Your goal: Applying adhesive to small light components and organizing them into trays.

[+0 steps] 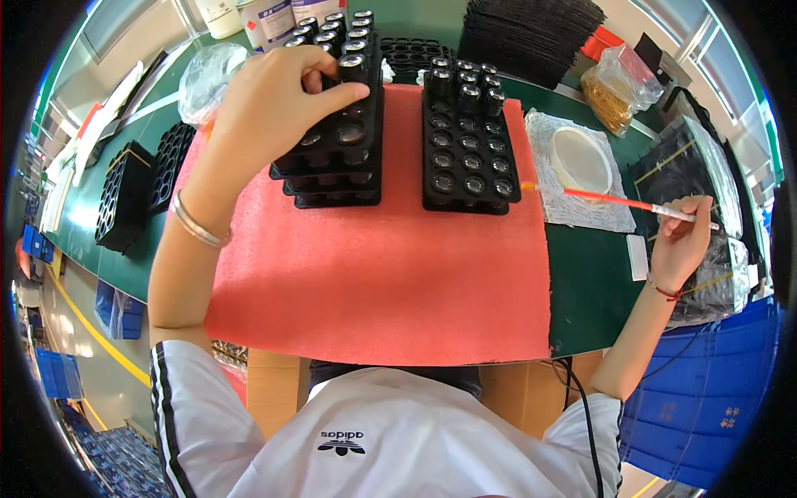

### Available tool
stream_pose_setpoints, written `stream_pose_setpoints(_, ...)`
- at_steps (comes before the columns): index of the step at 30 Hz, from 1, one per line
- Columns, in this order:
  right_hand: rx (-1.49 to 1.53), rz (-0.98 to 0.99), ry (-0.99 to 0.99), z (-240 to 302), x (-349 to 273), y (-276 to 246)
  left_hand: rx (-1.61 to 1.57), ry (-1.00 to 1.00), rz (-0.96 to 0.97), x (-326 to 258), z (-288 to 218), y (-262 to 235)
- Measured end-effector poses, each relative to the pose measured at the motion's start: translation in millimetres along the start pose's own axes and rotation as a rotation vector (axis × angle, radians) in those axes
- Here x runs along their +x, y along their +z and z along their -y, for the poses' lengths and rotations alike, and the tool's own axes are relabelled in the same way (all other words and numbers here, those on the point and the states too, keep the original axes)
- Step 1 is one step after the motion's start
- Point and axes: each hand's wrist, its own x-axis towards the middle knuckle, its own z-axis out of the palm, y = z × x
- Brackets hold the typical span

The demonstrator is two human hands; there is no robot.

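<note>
My left hand (278, 104) reaches over a stack of black trays (332, 195) with round pockets. Its thumb and fingers close around a small black cylinder (352, 70) with a shiny silver top, at the upper tray. Several like cylinders (359, 35) stand in the rows behind it. My right hand (682, 236), off to the right, grips a thin paintbrush (610, 197) by its pale end. The brush lies nearly level, its orange tip pointing left, near a second black tray stack (470, 170). Cylinders (469, 98) stand in that stack's far rows; its near pockets show shiny rounds.
A red foam mat (382, 282) covers the green table's middle. A round white dish (581, 162) rests on a patterned cloth (544, 212). Behind stand a tall pile of black trays (523, 41) and cans (267, 23). A bag of yellowish bits (610, 100) sits far right.
</note>
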Motion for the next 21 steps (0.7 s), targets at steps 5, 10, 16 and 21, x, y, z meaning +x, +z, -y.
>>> stream_pose_setpoints(5, -0.169, -0.136, -0.118, -2.3, 2.1, -4.1, 0.016, -0.005, -0.099, -13.7, -42.6, -28.0)
stream_pose_setpoints(10, -0.205, -0.21, -0.203, 1.9, 1.7, -4.9, -0.316, 0.442, 0.132, -35.9, -82.9, -1.0)
stream_pose_setpoints(16, -0.35, -0.277, -0.321, 3.9, 0.4, -2.9, -0.339, 0.262, 0.285, -40.6, -97.0, 66.3)
stream_pose_setpoints(21, -0.477, -0.298, -0.379, 8.5, -3.6, -3.5, -0.289, 0.058, 0.305, -9.0, -93.6, 101.9)
